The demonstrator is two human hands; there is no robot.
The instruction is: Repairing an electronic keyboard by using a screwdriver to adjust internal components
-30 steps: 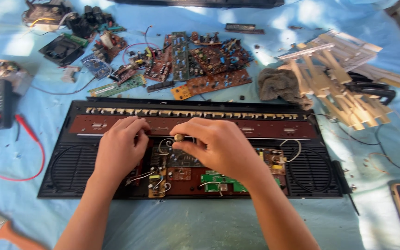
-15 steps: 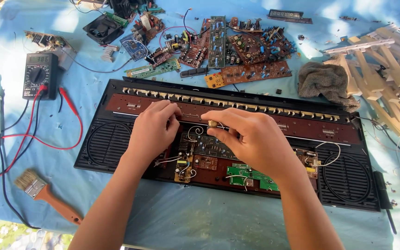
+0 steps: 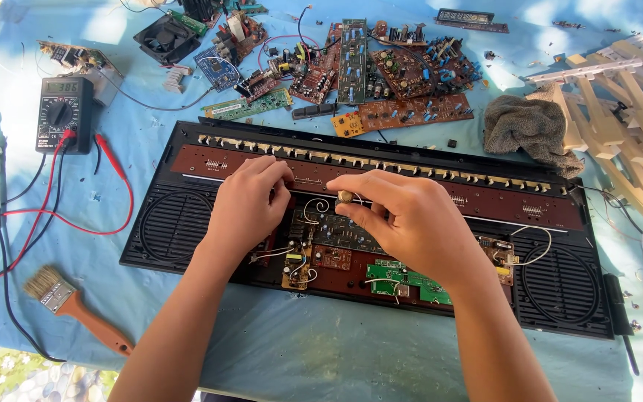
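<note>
You were mid-teardown on the open keyboard case (image 3: 187, 216): right hand (image 3: 403, 219) pinched shut on a small brass-coloured part (image 3: 344, 196) over the centre boards, left hand (image 3: 251, 205) curled, fingertips down on the brown strip (image 3: 485, 201), holding nothing I could see. Next move needed a steady pinch. Case held green board (image 3: 411, 279), loose wires

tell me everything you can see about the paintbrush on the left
The paintbrush lies flat on the blue cloth near the lower left corner, untouched by either hand. It has pale, slightly splayed bristles, a metal band and a reddish-brown wooden handle pointing down and to the right. A black cable runs along the cloth close beside its bristle end.
</note>
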